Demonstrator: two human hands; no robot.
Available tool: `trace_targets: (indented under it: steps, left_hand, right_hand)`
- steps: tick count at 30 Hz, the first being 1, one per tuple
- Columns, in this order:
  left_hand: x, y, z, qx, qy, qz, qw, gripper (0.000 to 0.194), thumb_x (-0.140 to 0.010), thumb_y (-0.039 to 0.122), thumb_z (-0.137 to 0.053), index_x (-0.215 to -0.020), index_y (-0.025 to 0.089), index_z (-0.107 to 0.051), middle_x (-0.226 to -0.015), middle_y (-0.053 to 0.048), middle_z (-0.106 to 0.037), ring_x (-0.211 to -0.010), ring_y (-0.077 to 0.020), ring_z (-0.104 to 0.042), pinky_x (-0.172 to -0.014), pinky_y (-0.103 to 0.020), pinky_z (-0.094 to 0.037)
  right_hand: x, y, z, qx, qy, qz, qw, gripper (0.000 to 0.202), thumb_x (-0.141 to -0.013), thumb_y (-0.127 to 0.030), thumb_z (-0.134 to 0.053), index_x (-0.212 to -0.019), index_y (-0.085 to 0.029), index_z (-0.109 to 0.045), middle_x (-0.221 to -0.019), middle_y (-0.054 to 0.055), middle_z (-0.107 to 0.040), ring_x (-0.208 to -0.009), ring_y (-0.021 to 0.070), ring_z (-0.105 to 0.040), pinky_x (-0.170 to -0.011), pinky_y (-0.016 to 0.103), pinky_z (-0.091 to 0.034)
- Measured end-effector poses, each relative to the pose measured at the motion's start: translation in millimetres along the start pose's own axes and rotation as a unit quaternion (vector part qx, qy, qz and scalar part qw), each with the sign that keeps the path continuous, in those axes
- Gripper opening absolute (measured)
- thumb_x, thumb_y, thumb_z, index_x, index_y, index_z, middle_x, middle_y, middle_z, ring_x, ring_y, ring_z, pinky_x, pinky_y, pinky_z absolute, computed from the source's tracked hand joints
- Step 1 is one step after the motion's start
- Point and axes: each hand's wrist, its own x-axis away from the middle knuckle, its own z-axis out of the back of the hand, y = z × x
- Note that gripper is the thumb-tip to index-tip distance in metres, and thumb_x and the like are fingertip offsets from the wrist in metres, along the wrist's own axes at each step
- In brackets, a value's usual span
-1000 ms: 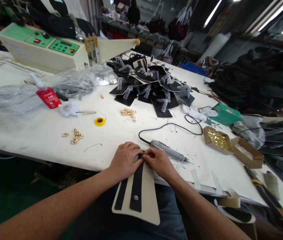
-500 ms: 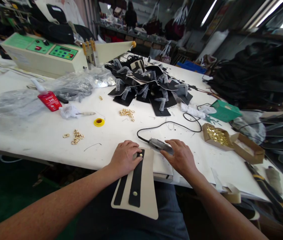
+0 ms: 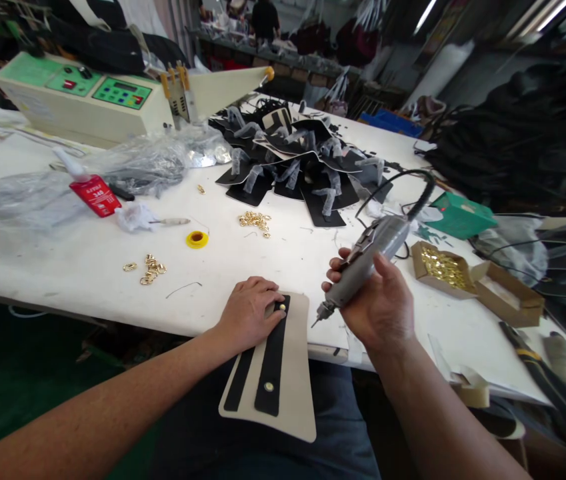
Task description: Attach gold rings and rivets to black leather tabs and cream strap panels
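Right hand (image 3: 387,308), centre right, is wrapped round a screwdriver (image 3: 367,261); by the left hand (image 3: 249,312) the strap (image 3: 272,352) is pinned, both studs (image 3: 269,387) placed, tightness unclear.

Background person (image 3: 265,20), head beyond top edge

The white work table (image 3: 87,293) spans the frame; at the upper left it supports a machine with green control panels (image 3: 87,100), with clear plastic sheeting (image 3: 147,160), a red bottle (image 3: 97,195) and a white wad (image 3: 134,216) in front. Toward the centre are a yellow ring (image 3: 190,241) and two clusters of gold-coloured clasps (image 3: 254,221), below a pile of black panels (image 3: 320,207) at upper centre; the upper end of a beige panel (image 3: 295,347) overlaps the front edge. At the right are a green box (image 3: 464,215) and an open carton of gold-coloured parts (image 3: 440,267).
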Motion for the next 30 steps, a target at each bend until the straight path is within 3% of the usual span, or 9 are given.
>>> trace_targets:
  steps: [3, 6, 15, 30]
  left_hand:
    - [0.0, 0.5, 0.6, 0.001, 0.002, 0.0, 1.0, 0.022, -0.086, 0.029, -0.077, -0.108, 0.028, -0.078, -0.127, -0.004, -0.075, -0.126, -0.0283, -0.061, -0.105, -0.05, -0.048]
    - [0.2, 0.1, 0.2, 0.003, 0.005, 0.001, 1.0, 0.022, -0.087, 0.028, -0.077, -0.109, 0.028, -0.077, -0.128, -0.003, -0.074, -0.127, -0.028, -0.06, -0.105, -0.05, -0.048]
    - [-0.2, -1.1, -0.2, 0.009, 0.007, 0.003, 1.0, 0.023, -0.086, 0.028, -0.077, -0.108, 0.028, -0.076, -0.127, -0.003, -0.074, -0.127, -0.0285, -0.06, -0.105, -0.05, -0.048]
    - [-0.1, 0.8, 2.5, 0.008, -0.001, 0.003, 1.0, 0.021, -0.086, 0.028, -0.077, -0.107, 0.028, -0.075, -0.125, -0.002, -0.074, -0.126, -0.0286, -0.06, -0.105, -0.05, -0.048]
  right_hand:
    - [-2.8, 12.6, -35.8, -0.052, 0.04, 0.049, 0.997, 0.04, -0.084, -0.059, -0.075, -0.084, -0.023, -0.059, -0.074, -0.001, -0.056, -0.06, 0.0136, -0.053, -0.057, 0.029, -0.051]
    - [-3.7, 32.7, -53.3, -0.015, 0.044, 0.104, 0.993, 0.043, -0.08, -0.052, -0.083, -0.071, -0.022, -0.054, -0.063, -0.003, -0.052, -0.055, 0.0125, -0.05, -0.054, 0.027, -0.046]
    - [-1.8, 53.7, -54.8, 0.06, 0.03, 0.173, 0.983, 0.039, -0.085, -0.054, -0.08, -0.073, -0.022, -0.061, -0.065, -0.001, -0.058, -0.057, 0.0154, -0.053, -0.054, 0.031, -0.046]
    - [-1.5, 58.5, -58.1, 0.082, 0.017, 0.174, 0.981, 0.039, -0.088, -0.051, -0.077, -0.072, -0.021, -0.06, -0.068, 0.0, -0.059, -0.06, 0.0153, -0.054, -0.057, 0.031, -0.045]
